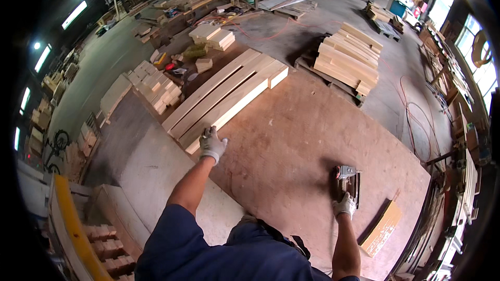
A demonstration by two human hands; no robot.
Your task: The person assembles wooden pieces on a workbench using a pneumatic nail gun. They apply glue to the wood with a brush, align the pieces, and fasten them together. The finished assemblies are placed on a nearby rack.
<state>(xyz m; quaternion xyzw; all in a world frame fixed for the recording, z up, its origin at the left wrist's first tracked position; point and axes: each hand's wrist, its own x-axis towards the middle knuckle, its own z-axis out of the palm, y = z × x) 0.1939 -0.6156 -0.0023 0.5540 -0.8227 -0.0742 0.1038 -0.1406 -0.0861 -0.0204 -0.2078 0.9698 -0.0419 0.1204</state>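
Pressing gloved left hand (212,144) with fingers spread on near end of long pale planks (224,96), lying across reddish-brown surface (291,145), gloved right hand (344,205) gripping metal nail gun (347,179) near right edge

Four long pale wooden boards (224,96) are laid side by side on the wide brown plywood worktable (291,145), and the gloved left hand (212,144) is placed on their near end. The grey metal nail gun (347,179) is set to the right, under the gloved right hand (344,205). A stack of short pale timber beams (348,58) is found behind the table.
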